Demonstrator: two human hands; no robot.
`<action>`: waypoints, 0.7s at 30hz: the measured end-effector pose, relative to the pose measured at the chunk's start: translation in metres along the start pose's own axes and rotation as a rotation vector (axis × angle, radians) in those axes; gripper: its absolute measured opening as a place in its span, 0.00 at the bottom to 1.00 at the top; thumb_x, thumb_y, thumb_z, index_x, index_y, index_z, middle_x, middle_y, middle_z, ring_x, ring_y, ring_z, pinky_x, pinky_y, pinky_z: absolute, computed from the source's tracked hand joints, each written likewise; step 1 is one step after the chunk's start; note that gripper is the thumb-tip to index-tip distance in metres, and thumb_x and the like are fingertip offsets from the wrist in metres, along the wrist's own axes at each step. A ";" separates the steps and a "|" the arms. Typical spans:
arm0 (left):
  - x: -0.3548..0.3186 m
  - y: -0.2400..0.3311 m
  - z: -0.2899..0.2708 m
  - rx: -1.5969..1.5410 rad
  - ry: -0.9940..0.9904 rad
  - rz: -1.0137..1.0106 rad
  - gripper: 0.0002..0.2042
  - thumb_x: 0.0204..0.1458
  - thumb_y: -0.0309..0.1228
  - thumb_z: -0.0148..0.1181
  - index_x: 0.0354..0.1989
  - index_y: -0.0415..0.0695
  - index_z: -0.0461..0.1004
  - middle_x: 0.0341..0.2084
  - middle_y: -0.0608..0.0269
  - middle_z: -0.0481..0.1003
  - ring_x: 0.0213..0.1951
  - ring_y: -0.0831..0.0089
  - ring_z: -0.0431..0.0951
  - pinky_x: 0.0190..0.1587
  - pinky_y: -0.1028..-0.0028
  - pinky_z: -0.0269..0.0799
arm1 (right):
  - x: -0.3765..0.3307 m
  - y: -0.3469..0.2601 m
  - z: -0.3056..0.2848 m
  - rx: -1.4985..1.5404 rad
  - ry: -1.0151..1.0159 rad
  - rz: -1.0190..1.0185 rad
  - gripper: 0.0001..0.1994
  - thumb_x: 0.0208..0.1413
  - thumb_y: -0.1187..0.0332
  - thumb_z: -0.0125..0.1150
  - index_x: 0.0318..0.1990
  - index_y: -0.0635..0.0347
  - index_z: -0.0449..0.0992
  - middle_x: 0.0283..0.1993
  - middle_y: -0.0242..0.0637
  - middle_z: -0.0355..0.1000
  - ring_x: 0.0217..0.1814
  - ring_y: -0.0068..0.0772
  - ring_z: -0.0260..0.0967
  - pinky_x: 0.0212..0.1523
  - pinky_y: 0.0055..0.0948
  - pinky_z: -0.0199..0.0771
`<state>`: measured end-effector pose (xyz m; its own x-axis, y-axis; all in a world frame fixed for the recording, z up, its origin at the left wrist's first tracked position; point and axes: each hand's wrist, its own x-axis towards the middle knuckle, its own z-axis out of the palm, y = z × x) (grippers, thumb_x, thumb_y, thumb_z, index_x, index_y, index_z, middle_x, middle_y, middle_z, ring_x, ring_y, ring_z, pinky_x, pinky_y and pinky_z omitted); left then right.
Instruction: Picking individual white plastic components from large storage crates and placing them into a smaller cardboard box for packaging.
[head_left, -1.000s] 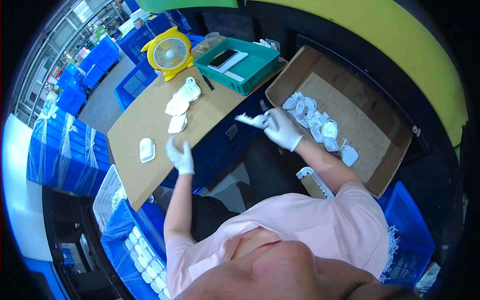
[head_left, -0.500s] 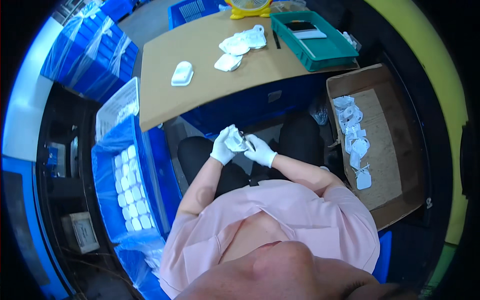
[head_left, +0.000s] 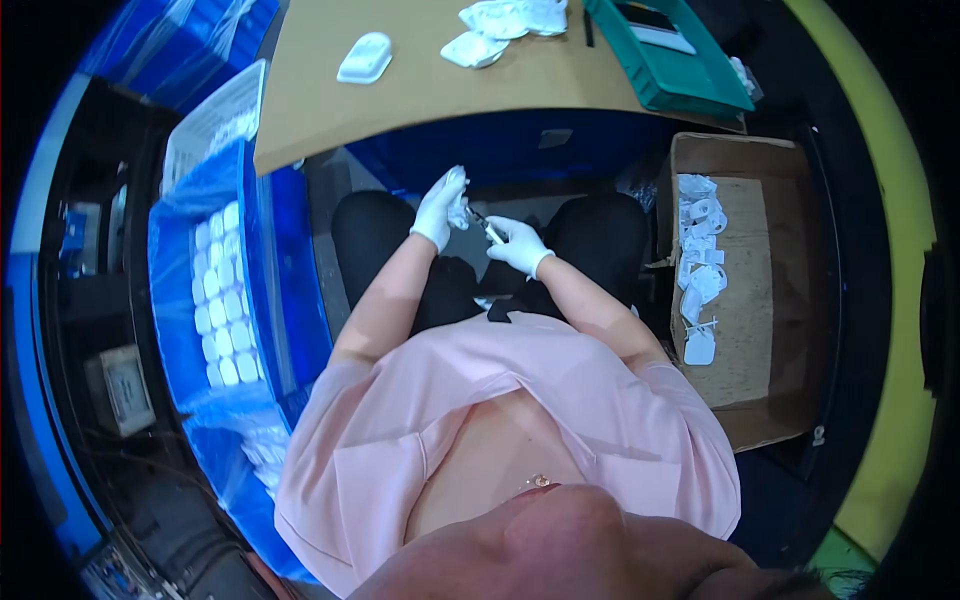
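Over my lap, my left hand [head_left: 437, 213] in a white glove is closed around a white moulded plastic part [head_left: 459, 213]. The part is mostly hidden by the glove and turned edge-on. My right hand [head_left: 518, 248], also gloved, grips a small hand tool [head_left: 494, 233] with a pale handle and a thin dark tip. I cannot make out whether it is a knife or cutters. Its tip points at the plastic part, close beside it. On the cardboard-topped table ahead lie a single white plastic housing [head_left: 366, 58] and a cluster of white plastic parts [head_left: 475, 49].
A green tray [head_left: 690, 93] stands at the table's right end. To my right, a cardboard box [head_left: 740, 420] holds several white scrap-like pieces. At my left is a blue lined bin [head_left: 172, 290] with rows of white parts, and a white basket [head_left: 190, 140] behind it.
My view has tipped down, so the table has shifted up in the picture. My left hand has turned the plastic part edge-on, and the right hand's tool has drawn slightly apart from it.
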<state>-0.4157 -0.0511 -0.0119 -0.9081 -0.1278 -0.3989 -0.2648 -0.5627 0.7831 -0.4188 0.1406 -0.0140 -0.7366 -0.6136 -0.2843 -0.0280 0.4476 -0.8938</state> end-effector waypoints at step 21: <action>-0.018 0.023 0.004 0.117 -0.212 0.127 0.31 0.49 0.37 0.60 0.61 0.40 0.60 0.55 0.64 0.68 0.50 0.75 0.69 0.51 0.75 0.64 | -0.013 -0.026 -0.010 -0.341 -0.121 -0.015 0.28 0.39 0.68 0.58 0.54 0.56 0.70 0.45 0.45 0.72 0.41 0.41 0.72 0.44 0.31 0.72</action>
<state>-0.4069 -0.0583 0.0158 -0.9808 -0.0108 -0.1945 -0.1686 -0.4535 0.8752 -0.4156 0.1431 0.0161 -0.6497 -0.6851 -0.3295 -0.2771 0.6170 -0.7365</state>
